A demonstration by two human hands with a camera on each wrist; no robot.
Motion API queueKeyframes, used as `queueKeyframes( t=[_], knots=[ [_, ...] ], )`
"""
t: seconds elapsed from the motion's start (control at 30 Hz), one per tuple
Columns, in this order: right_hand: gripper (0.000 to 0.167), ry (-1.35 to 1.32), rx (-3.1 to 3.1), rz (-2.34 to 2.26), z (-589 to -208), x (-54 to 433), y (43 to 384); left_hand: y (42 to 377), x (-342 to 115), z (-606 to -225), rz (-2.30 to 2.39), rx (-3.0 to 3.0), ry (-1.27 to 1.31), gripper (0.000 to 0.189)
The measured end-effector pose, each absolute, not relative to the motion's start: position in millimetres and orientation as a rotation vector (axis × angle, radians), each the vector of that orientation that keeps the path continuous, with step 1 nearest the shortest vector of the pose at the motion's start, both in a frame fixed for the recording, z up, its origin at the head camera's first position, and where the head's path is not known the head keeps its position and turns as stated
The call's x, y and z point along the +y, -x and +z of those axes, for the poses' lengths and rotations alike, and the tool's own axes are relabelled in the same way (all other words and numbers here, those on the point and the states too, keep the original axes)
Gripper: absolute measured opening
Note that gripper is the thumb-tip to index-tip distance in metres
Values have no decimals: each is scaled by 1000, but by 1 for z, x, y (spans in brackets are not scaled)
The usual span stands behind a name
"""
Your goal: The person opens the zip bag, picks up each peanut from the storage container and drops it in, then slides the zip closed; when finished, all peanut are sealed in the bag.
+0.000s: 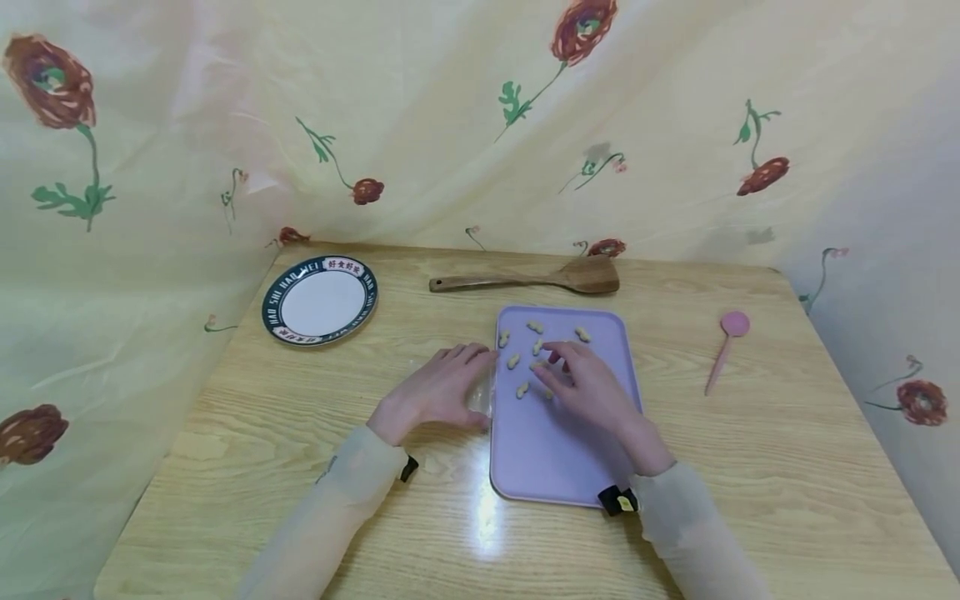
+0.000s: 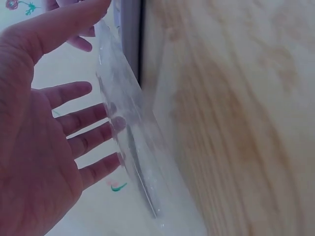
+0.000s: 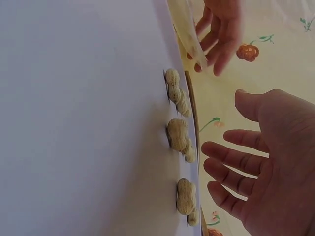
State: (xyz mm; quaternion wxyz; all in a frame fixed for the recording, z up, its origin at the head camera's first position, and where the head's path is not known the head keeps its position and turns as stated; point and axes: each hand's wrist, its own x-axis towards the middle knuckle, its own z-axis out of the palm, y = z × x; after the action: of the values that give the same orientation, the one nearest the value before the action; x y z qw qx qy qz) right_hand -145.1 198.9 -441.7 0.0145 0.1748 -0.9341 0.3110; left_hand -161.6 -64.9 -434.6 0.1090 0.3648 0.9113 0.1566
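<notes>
Several unshelled peanuts (image 1: 582, 334) lie scattered over the upper half of a lilac tray (image 1: 540, 458). My right hand (image 1: 596, 396) hovers above them, fingers parted and slightly bent, with nothing between them in the right wrist view. Close to its fingertips in that view are peanuts (image 3: 186, 196) on the tray. At the tray's left edge, my left hand (image 1: 438, 390) has its thumb and fingers spread at a clear plastic bag (image 2: 147, 147). The left fingertips overlap the bag's edge in the left wrist view.
A white plate (image 1: 322, 304) with a dark patterned rim stands at the back left. Behind the tray lies a wooden spatula (image 1: 588, 277). A small pink spoon (image 1: 735, 324) rests on the wooden table (image 1: 765, 467) at the right. Flowered cloth (image 1: 435, 108) hangs behind the table.
</notes>
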Motion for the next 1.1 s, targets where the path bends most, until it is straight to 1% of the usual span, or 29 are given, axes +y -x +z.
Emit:
queueKeyframes(
  t=[0.33, 0.6, 0.7, 0.83, 0.97, 1.1],
  knots=[
    [39, -654, -2843, 1099, -436, 189, 152, 168, -58, -428, 575, 2727, -1091, 102],
    [33, -705, -2816, 1420, -433, 182, 155, 172, -51, -427, 613, 2753, -1130, 100],
    [28, -658, -2814, 1482, -432, 178, 156, 173, -48, -426, 650, 2752, -1136, 99],
    [22, -513, -2814, 1580, -431, 174, 158, 175, -42, -427, 715, 2739, -1150, 98],
    [23, -365, -2815, 1713, -433, 170, 162, 177, -39, -428, 748, 2730, -1162, 98],
    [23, -286, -2813, 1811, -432, 168, 164, 178, -37, -429, 734, 2741, -1174, 98]
  ],
)
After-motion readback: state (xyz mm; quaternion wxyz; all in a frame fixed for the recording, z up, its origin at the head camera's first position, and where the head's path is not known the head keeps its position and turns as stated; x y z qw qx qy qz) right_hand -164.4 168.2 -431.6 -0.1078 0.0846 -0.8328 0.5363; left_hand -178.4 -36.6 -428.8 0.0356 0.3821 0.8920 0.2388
